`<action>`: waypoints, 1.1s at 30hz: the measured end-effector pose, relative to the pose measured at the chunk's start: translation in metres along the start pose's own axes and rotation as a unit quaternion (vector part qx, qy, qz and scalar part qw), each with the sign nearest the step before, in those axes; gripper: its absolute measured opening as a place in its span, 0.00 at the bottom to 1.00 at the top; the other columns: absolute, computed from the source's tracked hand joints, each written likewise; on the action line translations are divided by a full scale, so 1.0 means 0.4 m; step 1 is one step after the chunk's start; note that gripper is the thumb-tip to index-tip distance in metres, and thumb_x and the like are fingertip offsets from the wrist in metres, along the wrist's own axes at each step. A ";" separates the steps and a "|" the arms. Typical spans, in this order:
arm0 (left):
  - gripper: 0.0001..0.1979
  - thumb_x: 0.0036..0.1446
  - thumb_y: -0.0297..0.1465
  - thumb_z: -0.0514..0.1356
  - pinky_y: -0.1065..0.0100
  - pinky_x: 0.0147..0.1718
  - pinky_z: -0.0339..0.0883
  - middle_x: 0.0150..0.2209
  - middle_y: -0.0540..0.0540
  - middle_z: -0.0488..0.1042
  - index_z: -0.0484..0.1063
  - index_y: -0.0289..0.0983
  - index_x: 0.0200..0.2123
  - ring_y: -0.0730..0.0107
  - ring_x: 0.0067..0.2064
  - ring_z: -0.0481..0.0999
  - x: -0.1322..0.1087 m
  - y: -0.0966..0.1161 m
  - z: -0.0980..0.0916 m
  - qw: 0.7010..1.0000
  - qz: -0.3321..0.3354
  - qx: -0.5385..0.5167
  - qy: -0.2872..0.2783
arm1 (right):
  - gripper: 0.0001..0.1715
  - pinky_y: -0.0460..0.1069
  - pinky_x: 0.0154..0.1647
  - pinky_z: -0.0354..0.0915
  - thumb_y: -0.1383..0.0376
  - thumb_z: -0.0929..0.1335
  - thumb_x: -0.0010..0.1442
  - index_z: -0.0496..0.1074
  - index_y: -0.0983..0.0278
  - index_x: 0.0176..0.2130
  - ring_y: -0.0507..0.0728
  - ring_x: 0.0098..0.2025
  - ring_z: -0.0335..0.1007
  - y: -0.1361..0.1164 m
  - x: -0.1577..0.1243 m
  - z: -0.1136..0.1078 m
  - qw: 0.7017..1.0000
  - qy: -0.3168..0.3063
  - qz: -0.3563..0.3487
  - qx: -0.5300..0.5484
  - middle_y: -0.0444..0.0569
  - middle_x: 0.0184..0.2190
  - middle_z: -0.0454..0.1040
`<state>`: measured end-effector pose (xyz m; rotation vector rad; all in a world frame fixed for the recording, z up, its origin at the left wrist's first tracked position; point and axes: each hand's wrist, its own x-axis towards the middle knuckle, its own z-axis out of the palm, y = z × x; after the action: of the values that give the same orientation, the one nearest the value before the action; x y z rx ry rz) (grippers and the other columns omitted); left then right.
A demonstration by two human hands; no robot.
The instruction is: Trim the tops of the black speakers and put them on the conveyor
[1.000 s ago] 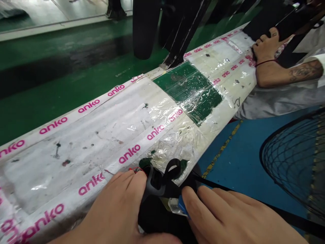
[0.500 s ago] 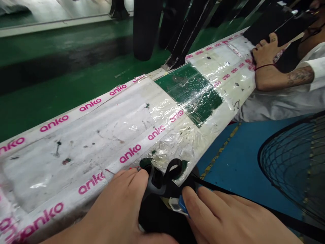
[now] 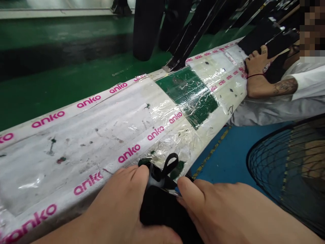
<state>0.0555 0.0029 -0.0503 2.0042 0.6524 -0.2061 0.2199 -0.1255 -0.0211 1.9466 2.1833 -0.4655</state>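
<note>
My left hand (image 3: 119, 203) is closed around a black padded piece (image 3: 162, 206) with a grey plastic fitting (image 3: 154, 181) at its far end. From that end a black strap loop (image 3: 172, 163) sticks up. My right hand (image 3: 218, 206) is closed on a small tool with a blue part (image 3: 177, 190) and a pale, shiny tip; most of it is hidden under the fingers, so its exact kind does not show. The tip lies against the black material beside the fitting.
A long bench (image 3: 83, 149) wrapped in clear and pink-lettered anko tape runs beyond my hands, with a bare green patch (image 3: 188, 93). Black cylindrical pieces (image 3: 148, 30) stand behind it. At right are a co-worker's hand (image 3: 257, 62) and a wire fan guard (image 3: 286, 162).
My right hand has shifted up and inward, covering more of the blue tool. The strap loop stands a little higher. The view has moved slightly.
</note>
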 end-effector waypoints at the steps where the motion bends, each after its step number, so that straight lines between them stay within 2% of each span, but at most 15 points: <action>1: 0.24 0.40 0.46 0.78 0.61 0.31 0.64 0.25 0.52 0.72 0.67 0.41 0.24 0.55 0.30 0.74 0.003 0.001 -0.002 1.000 -0.014 0.004 -0.018 | 0.19 0.54 0.14 0.34 0.74 0.67 0.43 0.64 0.57 0.35 0.56 0.10 0.63 0.000 0.010 -0.006 1.000 -0.025 0.008 0.014 0.38 0.17 0.70; 4: 0.28 0.39 0.54 0.75 0.61 0.32 0.64 0.32 0.46 0.77 0.72 0.40 0.31 0.48 0.36 0.76 0.010 -0.013 0.004 0.998 -0.051 -0.001 -0.026 | 0.21 0.54 0.16 0.33 0.69 0.70 0.41 0.65 0.56 0.37 0.58 0.12 0.66 0.003 0.034 -0.005 0.998 -0.060 0.024 0.028 0.38 0.17 0.72; 6: 0.30 0.39 0.55 0.73 0.60 0.33 0.65 0.37 0.44 0.78 0.72 0.40 0.35 0.45 0.40 0.77 0.009 -0.028 0.011 0.998 -0.057 -0.020 -0.024 | 0.19 0.54 0.16 0.34 0.68 0.70 0.43 0.65 0.55 0.36 0.59 0.12 0.65 0.008 0.035 -0.001 0.999 -0.030 0.017 0.018 0.38 0.16 0.70; 9: 0.27 0.41 0.53 0.73 0.61 0.32 0.66 0.38 0.44 0.79 0.71 0.41 0.36 0.45 0.42 0.77 0.000 -0.038 0.016 0.997 -0.071 -0.019 -0.021 | 0.09 0.54 0.15 0.40 0.70 0.66 0.58 0.63 0.55 0.33 0.58 0.12 0.64 0.014 0.007 -0.004 0.998 0.044 0.006 0.033 0.39 0.18 0.70; 11: 0.26 0.42 0.53 0.72 0.62 0.30 0.65 0.37 0.45 0.78 0.71 0.41 0.35 0.47 0.40 0.78 -0.009 -0.033 0.015 0.997 -0.080 -0.014 -0.011 | 0.10 0.53 0.16 0.49 0.69 0.60 0.68 0.65 0.56 0.35 0.58 0.16 0.70 0.010 -0.025 -0.008 0.989 0.092 0.033 0.110 0.41 0.23 0.74; 13: 0.24 0.45 0.53 0.71 0.63 0.29 0.64 0.36 0.47 0.78 0.71 0.42 0.34 0.49 0.38 0.78 -0.018 -0.026 0.013 0.996 -0.088 -0.018 0.001 | 0.05 0.50 0.19 0.59 0.64 0.62 0.70 0.67 0.56 0.40 0.57 0.22 0.74 -0.005 -0.055 -0.004 0.964 0.096 0.083 0.235 0.42 0.27 0.77; 14: 0.24 0.46 0.53 0.71 0.63 0.28 0.64 0.35 0.47 0.78 0.70 0.42 0.34 0.51 0.37 0.77 -0.022 -0.023 0.011 0.995 -0.097 -0.023 0.008 | 0.03 0.50 0.22 0.63 0.62 0.67 0.67 0.67 0.56 0.42 0.57 0.25 0.76 -0.013 -0.066 0.003 0.945 0.085 0.109 0.295 0.41 0.28 0.77; 16: 0.21 0.50 0.50 0.69 0.63 0.28 0.65 0.34 0.49 0.77 0.69 0.42 0.36 0.54 0.35 0.77 -0.027 -0.022 0.006 0.993 -0.107 -0.049 0.031 | 0.18 0.49 0.25 0.67 0.62 0.74 0.56 0.68 0.55 0.45 0.59 0.29 0.77 -0.027 -0.078 0.026 0.905 0.052 0.172 0.385 0.41 0.30 0.78; 17: 0.20 0.52 0.48 0.69 0.62 0.30 0.66 0.35 0.49 0.76 0.69 0.43 0.38 0.55 0.36 0.77 -0.029 -0.024 0.004 0.991 -0.099 -0.068 0.050 | 0.22 0.49 0.26 0.67 0.62 0.75 0.53 0.68 0.55 0.46 0.59 0.31 0.77 -0.029 -0.081 0.041 0.883 0.039 0.205 0.421 0.42 0.31 0.79; 20: 0.22 0.53 0.40 0.70 0.58 0.41 0.73 0.45 0.47 0.74 0.69 0.45 0.48 0.53 0.47 0.75 -0.025 -0.041 0.004 0.989 -0.015 -0.102 0.109 | 0.23 0.49 0.32 0.70 0.57 0.76 0.53 0.70 0.55 0.47 0.59 0.35 0.75 0.000 -0.080 0.087 0.815 0.070 0.269 0.508 0.43 0.35 0.78; 22: 0.23 0.53 0.38 0.71 0.52 0.51 0.72 0.50 0.45 0.72 0.70 0.45 0.51 0.50 0.54 0.72 -0.016 -0.058 0.014 0.985 0.043 -0.096 0.140 | 0.22 0.49 0.35 0.69 0.52 0.77 0.55 0.70 0.56 0.44 0.57 0.35 0.71 0.040 -0.079 0.114 0.784 0.107 0.261 0.553 0.42 0.34 0.73; 24: 0.23 0.55 0.41 0.70 0.48 0.55 0.70 0.52 0.43 0.71 0.70 0.45 0.52 0.48 0.56 0.70 -0.003 -0.076 0.029 0.981 0.061 -0.100 0.151 | 0.25 0.49 0.35 0.68 0.47 0.77 0.56 0.70 0.57 0.43 0.56 0.33 0.67 0.080 -0.080 0.138 0.772 0.128 0.245 0.572 0.41 0.32 0.70; 27: 0.24 0.58 0.45 0.69 0.49 0.51 0.74 0.54 0.42 0.71 0.69 0.46 0.55 0.46 0.56 0.71 0.015 -0.093 0.049 0.980 0.057 -0.124 0.141 | 0.28 0.49 0.32 0.66 0.42 0.76 0.55 0.70 0.58 0.43 0.56 0.32 0.65 0.112 -0.082 0.162 0.765 0.121 0.229 0.589 0.42 0.31 0.68; 31: 0.26 0.59 0.47 0.68 0.46 0.55 0.71 0.56 0.39 0.71 0.69 0.44 0.56 0.43 0.58 0.71 0.030 -0.087 0.053 0.982 0.078 -0.127 0.115 | 0.32 0.50 0.32 0.62 0.38 0.75 0.56 0.68 0.58 0.43 0.55 0.31 0.60 0.110 -0.076 0.167 0.744 0.124 0.223 0.617 0.41 0.30 0.65; 33: 0.26 0.61 0.49 0.66 0.46 0.56 0.70 0.56 0.40 0.72 0.68 0.44 0.56 0.45 0.56 0.72 0.031 -0.075 0.051 0.981 0.087 -0.143 0.102 | 0.36 0.51 0.31 0.61 0.36 0.75 0.54 0.66 0.58 0.45 0.54 0.30 0.57 0.102 -0.066 0.163 0.730 0.126 0.225 0.633 0.40 0.30 0.63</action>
<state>0.0525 0.0012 -0.0886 1.8033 0.5942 0.1919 0.2588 -0.1690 -0.0776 3.1324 1.3101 -2.0742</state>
